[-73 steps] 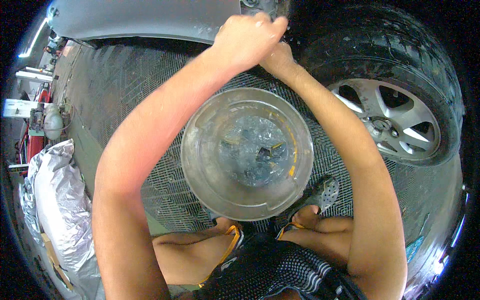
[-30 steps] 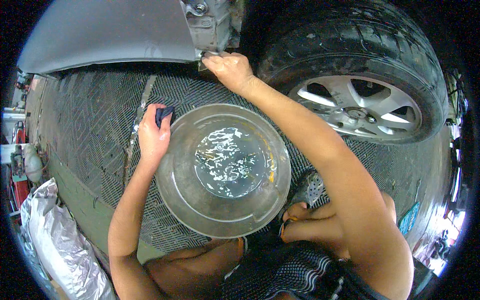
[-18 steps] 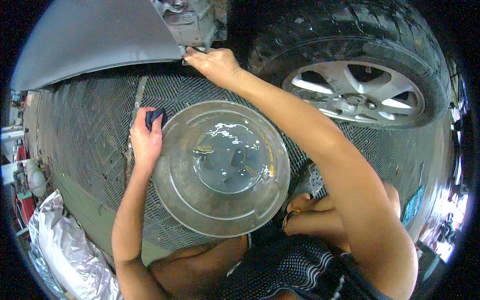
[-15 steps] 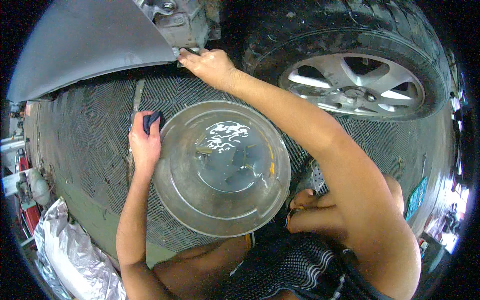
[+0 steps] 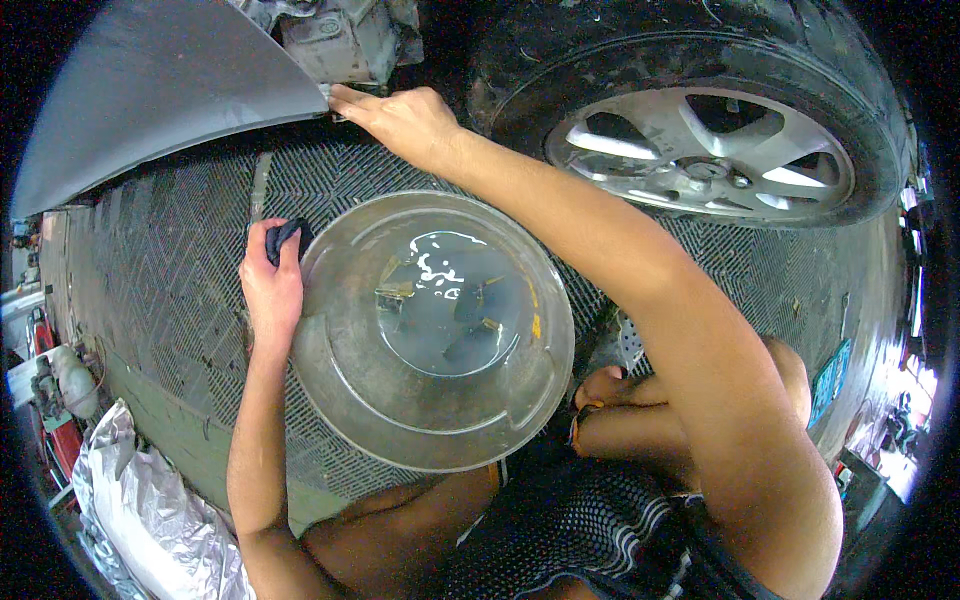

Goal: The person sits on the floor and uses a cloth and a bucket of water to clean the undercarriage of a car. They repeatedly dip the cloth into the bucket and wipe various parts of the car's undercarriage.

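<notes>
My left hand (image 5: 270,295) is closed around a dark, crumpled cloth (image 5: 287,240), just off the left rim of a clear round basin (image 5: 420,420). Cloudy water (image 5: 450,320) fills the basin's bottom, with several small dark and tan flat pieces in it. My right hand (image 5: 412,125) reaches beyond the basin to the corner of a grey car body panel (image 5: 190,95). Its fingers are pressed together at the panel's edge; whatever lies under the fingertips is hidden. Bare metal car parts (image 5: 340,45) show right behind that corner.
A tyre on a silver wheel (image 5: 700,170) stands at the far right, beside my right arm. Ribbed dark matting (image 5: 180,300) covers the floor. Crinkled silver sheeting (image 5: 150,500) lies at the near left. My bent leg and foot (image 5: 605,385) are right of the basin.
My right hand has slid left along the panel's edge, its fingers straighter. Everything in view has shifted slightly left and up; my left hand still grips the cloth.
</notes>
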The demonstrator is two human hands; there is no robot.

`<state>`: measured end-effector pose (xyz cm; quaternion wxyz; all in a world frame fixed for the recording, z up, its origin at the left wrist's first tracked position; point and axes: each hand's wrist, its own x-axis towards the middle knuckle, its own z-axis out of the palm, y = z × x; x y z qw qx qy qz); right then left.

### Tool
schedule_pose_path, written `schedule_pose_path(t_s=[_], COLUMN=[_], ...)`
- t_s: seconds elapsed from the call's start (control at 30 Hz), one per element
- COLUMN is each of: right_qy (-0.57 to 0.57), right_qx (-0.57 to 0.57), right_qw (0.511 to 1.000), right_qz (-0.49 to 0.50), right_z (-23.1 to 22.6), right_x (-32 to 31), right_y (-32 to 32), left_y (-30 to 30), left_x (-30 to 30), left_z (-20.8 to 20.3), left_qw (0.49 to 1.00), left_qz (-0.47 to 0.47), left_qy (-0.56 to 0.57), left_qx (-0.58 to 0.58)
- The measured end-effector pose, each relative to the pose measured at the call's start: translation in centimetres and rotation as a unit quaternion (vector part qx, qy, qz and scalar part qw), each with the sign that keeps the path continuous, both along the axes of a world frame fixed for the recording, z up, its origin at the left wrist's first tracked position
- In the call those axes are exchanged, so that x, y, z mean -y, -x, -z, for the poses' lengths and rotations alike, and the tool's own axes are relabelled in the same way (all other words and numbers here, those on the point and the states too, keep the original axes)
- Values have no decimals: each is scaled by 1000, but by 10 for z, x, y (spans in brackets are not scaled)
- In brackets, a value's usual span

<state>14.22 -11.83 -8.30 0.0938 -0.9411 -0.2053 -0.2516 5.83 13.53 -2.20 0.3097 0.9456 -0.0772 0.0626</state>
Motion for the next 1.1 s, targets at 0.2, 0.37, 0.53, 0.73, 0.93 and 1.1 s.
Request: schedule_pose_path(t_s=[0.2, 0.37, 0.53, 0.73, 0.93, 1.1], right_qy=[13, -81, -113, -98, -143, -58], right_qx=[-39, 12, -29, -47, -19, -18], right_qw=[999, 993, 992, 994, 983, 990], right_qz=[-2, -84, -48, -25, -112, -131], right_z=[-8, 5, 4, -3, 11, 0], right_x=[-2, 4, -3, -4, -1, -6], right_y=[8, -18, -20, -12, -22, 3], left_y=[4, -1, 1, 3, -4, 0], left_x=[-7, 1, -3, -8, 4, -1], left_z=[0, 0, -1, -1, 1, -2], left_qw=[1000, 1000, 1000, 999, 1000, 1000], left_qz=[-13, 0, -11, -13, 10, -9], left_qy=[5, 1, 0, 22, 9, -9], left_qx=[0, -22, -18, -23, -17, -15])
